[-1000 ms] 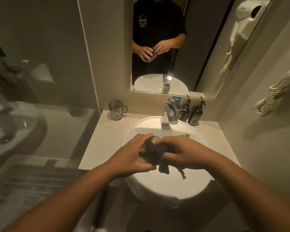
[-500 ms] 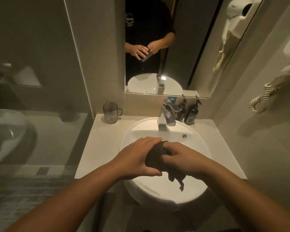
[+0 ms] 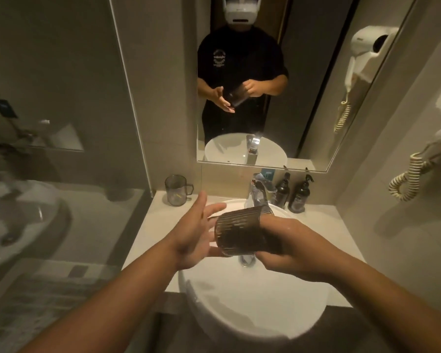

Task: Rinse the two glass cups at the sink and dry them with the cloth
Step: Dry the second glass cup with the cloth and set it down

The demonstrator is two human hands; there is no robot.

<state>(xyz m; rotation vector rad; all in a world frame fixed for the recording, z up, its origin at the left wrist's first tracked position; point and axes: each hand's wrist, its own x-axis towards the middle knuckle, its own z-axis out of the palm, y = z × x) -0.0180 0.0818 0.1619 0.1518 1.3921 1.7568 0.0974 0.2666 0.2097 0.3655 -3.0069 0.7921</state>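
Observation:
Over the white sink (image 3: 303,314), my right hand (image 3: 298,248) grips a dark ribbed glass cup (image 3: 237,231) at its right end, holding it on its side. A dark cloth (image 3: 270,247) seems bunched between that hand and the cup, but I cannot make it out clearly. My left hand (image 3: 196,230) is open just left of the cup, palm turned towards it and fingers spread, not holding it. A second clear glass cup (image 3: 175,190), this one with a handle, stands upright on the counter at the back left.
The chrome faucet (image 3: 259,196) rises behind the cup, with two dark pump bottles (image 3: 301,197) to its right. The drain (image 3: 247,261) shows below the cup. A glass partition (image 3: 127,93) bounds the counter on the left. A coiled hair-dryer cord (image 3: 405,177) hangs on the right wall.
My left hand has let go of the cup and opened out to the left. The cloth no longer hangs below my hands. The view has tilted upward.

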